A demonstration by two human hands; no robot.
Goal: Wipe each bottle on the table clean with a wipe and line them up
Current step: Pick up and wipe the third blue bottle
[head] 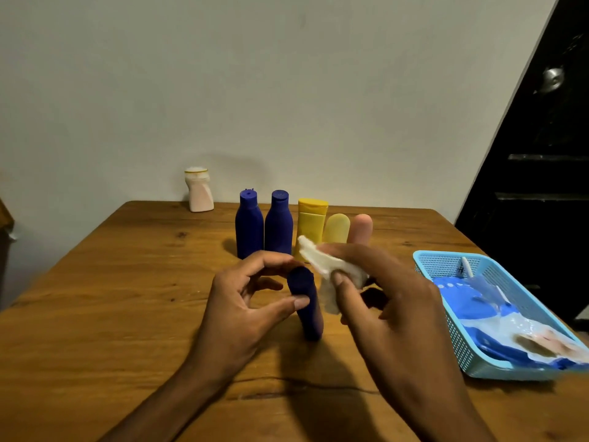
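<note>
A dark blue bottle (306,301) stands upright on the wooden table (127,282) between my hands. My left hand (245,301) curls around its upper part, thumb and fingertips touching it. My right hand (382,301) pinches a white wipe (325,266) just right of the bottle's top. Behind them stands a row: two dark blue bottles (249,223) (278,222), a yellow bottle (311,223), a pale yellow bottle (337,228) and a pink one (361,226). A white bottle (199,190) stands apart at the table's far edge.
A light blue plastic basket (446,269) holding a blue and white wipes pack sits at the table's right edge. A pale wall lies behind the table, and a dark door stands at the right.
</note>
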